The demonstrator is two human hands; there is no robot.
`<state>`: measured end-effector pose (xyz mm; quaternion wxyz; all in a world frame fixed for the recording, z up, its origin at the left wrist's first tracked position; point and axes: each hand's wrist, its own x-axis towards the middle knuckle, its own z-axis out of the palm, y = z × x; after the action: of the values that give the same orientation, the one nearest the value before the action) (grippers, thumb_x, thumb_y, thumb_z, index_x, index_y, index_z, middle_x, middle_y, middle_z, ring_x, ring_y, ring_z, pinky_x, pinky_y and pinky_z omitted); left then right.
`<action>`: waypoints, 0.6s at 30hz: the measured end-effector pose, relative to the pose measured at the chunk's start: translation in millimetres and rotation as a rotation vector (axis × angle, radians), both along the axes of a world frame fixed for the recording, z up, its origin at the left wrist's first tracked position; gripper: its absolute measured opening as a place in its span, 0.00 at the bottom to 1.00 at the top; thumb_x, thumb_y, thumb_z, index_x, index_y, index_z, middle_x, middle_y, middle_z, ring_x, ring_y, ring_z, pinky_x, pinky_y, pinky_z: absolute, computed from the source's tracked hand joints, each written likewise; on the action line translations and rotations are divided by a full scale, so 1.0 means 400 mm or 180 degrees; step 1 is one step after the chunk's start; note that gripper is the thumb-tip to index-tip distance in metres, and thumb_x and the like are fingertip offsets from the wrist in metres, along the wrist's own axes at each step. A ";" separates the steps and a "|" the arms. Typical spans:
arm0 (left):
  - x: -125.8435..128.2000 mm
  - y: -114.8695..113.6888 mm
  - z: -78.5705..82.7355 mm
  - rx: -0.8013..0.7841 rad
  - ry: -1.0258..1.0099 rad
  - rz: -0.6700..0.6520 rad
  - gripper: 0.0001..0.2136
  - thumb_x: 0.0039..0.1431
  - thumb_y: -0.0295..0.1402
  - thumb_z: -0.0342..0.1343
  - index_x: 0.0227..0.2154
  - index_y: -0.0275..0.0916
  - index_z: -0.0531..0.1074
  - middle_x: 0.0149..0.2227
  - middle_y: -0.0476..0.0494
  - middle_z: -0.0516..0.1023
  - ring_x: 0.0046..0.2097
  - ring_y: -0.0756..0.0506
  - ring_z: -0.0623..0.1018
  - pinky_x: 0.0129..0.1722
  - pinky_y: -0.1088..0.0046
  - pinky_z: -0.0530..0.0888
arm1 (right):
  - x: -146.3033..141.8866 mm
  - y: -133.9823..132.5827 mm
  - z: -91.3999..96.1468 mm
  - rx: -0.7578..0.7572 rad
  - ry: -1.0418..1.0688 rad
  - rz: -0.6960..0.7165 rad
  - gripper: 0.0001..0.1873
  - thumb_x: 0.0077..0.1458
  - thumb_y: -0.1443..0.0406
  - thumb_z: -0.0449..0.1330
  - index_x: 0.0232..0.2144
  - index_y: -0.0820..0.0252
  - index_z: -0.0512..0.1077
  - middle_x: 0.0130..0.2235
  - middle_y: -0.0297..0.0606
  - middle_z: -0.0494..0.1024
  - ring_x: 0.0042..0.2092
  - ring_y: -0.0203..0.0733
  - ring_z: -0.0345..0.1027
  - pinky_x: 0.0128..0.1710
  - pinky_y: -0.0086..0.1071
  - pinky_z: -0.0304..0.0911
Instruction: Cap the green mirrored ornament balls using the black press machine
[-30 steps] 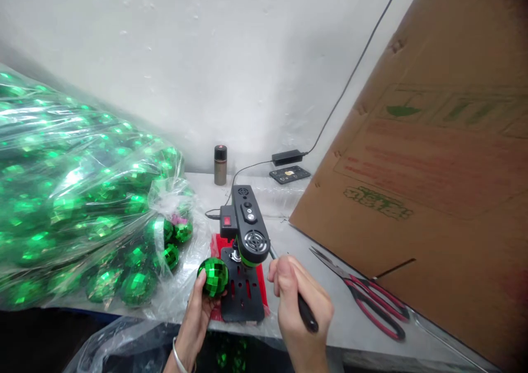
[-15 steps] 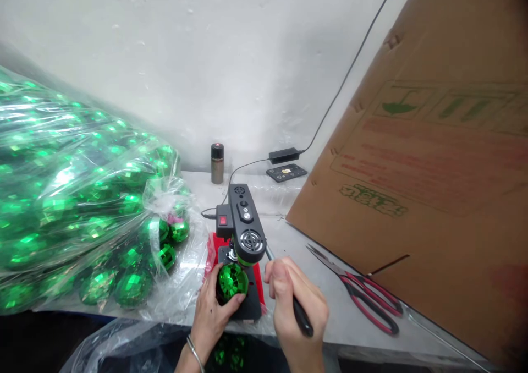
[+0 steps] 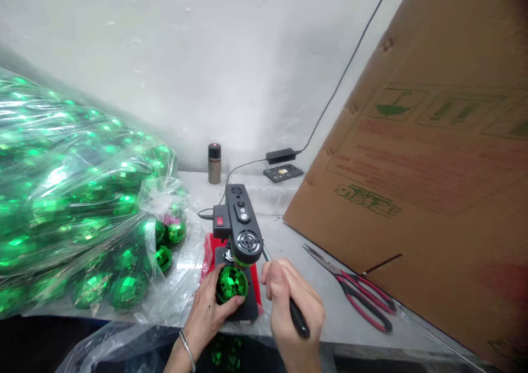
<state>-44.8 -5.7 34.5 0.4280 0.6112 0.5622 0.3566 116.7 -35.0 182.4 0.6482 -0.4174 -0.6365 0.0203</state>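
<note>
1. Box (image 3: 412,164): filled R side, its lower edge slanting across the table (image 3: 280,235); faded green + red print on it.
2. Bag (image 3: 82,197): clear plastic, packed w/ shiny green balls, took up L side. A few more showed by its gathered neck; couldn't tell if in or out.
3. Machine (image 3: 243,219): black, stood btwn bag and box, its head over a flat plate (image 3: 247,310), w/ red sheet (image 3: 209,252) showing round the plate.
4. Scissors (image 3: 355,293): lay on table R of the R hand, next to box, blades pointing away.
5. R hand (image 3: 295,307): fist closed tight round the lever (image 3: 299,321) at machine's R side, black grip sticking out below. Pos. about same as 1 sec prior.
6. L hand (image 3: 208,304): half curled, had hold of the ball, thumb on near side, fingers on far L side. Had come across fm L of plate to over it.
7. Ball (image 3: 231,284): btwn L thumb + fingers, palm to its L; R hand well off to its R. Sat above plate, at near side of head; couldn't tell if touching either. Had also been turned: facets now fanned fm a centre. Hardly moved in last half sec, so prob. settled in position, not in transit.
</note>
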 end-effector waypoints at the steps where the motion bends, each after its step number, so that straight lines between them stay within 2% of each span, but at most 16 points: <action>1: -0.003 0.000 0.000 -0.0050 -0.0003 -0.0006 0.35 0.55 0.47 0.69 0.65 0.42 0.74 0.63 0.31 0.83 0.65 0.26 0.81 0.69 0.43 0.74 | 0.001 0.000 -0.002 -0.0004 0.0008 0.0011 0.18 0.73 0.75 0.52 0.30 0.55 0.64 0.26 0.27 0.66 0.25 0.29 0.62 0.25 0.24 0.60; 4: -0.006 -0.003 -0.015 -0.0011 0.0051 0.0023 0.36 0.57 0.48 0.67 0.66 0.41 0.72 0.66 0.30 0.81 0.67 0.27 0.80 0.70 0.43 0.74 | 0.003 0.003 -0.006 -0.0010 0.0032 0.0042 0.17 0.73 0.75 0.52 0.30 0.54 0.63 0.26 0.27 0.66 0.25 0.29 0.62 0.26 0.24 0.60; 8: 0.018 0.000 -0.055 0.0337 0.0224 0.0176 0.32 0.57 0.48 0.66 0.64 0.42 0.73 0.63 0.30 0.82 0.66 0.27 0.80 0.68 0.41 0.75 | 0.002 0.007 -0.008 0.0030 0.0077 0.0002 0.18 0.73 0.74 0.52 0.30 0.54 0.62 0.26 0.26 0.65 0.26 0.29 0.63 0.26 0.23 0.60; 12: 0.066 0.013 -0.089 0.0711 -0.0104 0.0398 0.32 0.58 0.46 0.63 0.64 0.38 0.72 0.64 0.28 0.80 0.67 0.26 0.79 0.68 0.39 0.75 | 0.001 0.003 -0.012 -0.0026 0.0084 0.0031 0.17 0.73 0.74 0.52 0.30 0.54 0.63 0.26 0.26 0.65 0.25 0.29 0.62 0.26 0.23 0.59; 18: 0.092 0.023 -0.087 0.0646 -0.0389 0.0294 0.30 0.53 0.41 0.66 0.59 0.38 0.75 0.56 0.32 0.84 0.59 0.28 0.84 0.64 0.40 0.78 | 0.008 0.001 -0.026 -0.0087 0.0075 0.0131 0.17 0.73 0.75 0.52 0.31 0.55 0.64 0.27 0.28 0.67 0.27 0.30 0.65 0.27 0.24 0.61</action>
<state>-7.9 3.6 -0.2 0.3805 0.6019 0.5236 0.4677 119.9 -34.8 172.1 0.6494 -0.4127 -0.6369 0.0473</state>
